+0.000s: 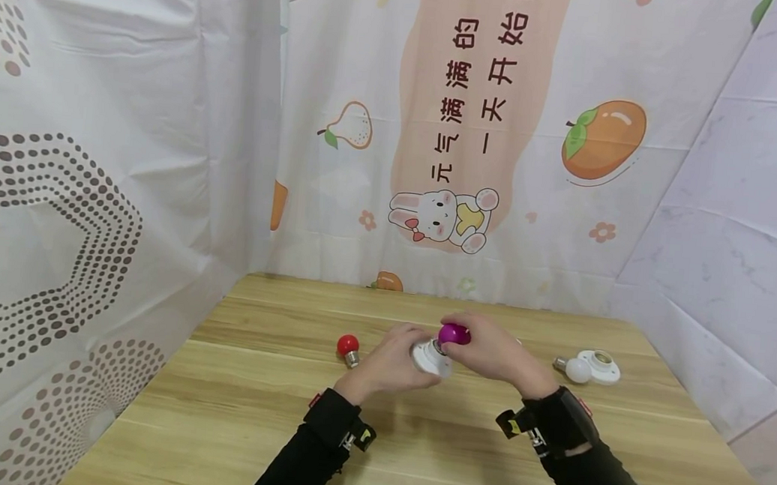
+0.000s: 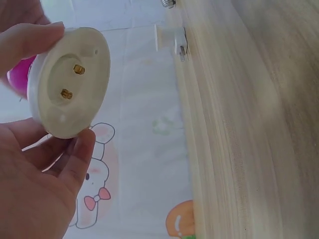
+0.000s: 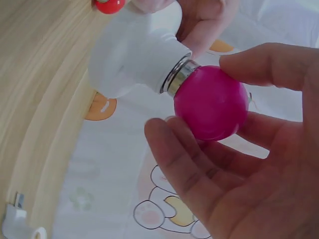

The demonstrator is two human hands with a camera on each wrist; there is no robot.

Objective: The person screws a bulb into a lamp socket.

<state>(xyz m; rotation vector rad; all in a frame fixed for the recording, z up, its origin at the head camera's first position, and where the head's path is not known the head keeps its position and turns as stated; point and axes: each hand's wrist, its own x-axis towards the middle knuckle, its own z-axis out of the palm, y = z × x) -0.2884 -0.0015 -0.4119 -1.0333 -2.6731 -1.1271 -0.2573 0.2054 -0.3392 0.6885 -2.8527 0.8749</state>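
Note:
A white round lamp holder (image 1: 431,358) is gripped by its rim in my left hand (image 1: 390,363), raised over the table. Its underside, with two brass contacts, faces the left wrist camera. My right hand (image 3: 249,164) holds a magenta light bulb (image 3: 212,102) between the thumb and fingers. The bulb's metal screw base sits partly inside the mouth of the lamp holder, with some bare metal showing in the right wrist view. The bulb tilts up to the right of the holder. How deep the thread reaches is hidden.
To the left of the hands lies a red bulb (image 1: 348,345). On the right a white bulb (image 1: 579,371) lies against another white lamp holder (image 1: 603,369). A small white piece with a metal prong (image 3: 19,219) is near the table's far edge. Curtains surround the wooden table (image 1: 228,412).

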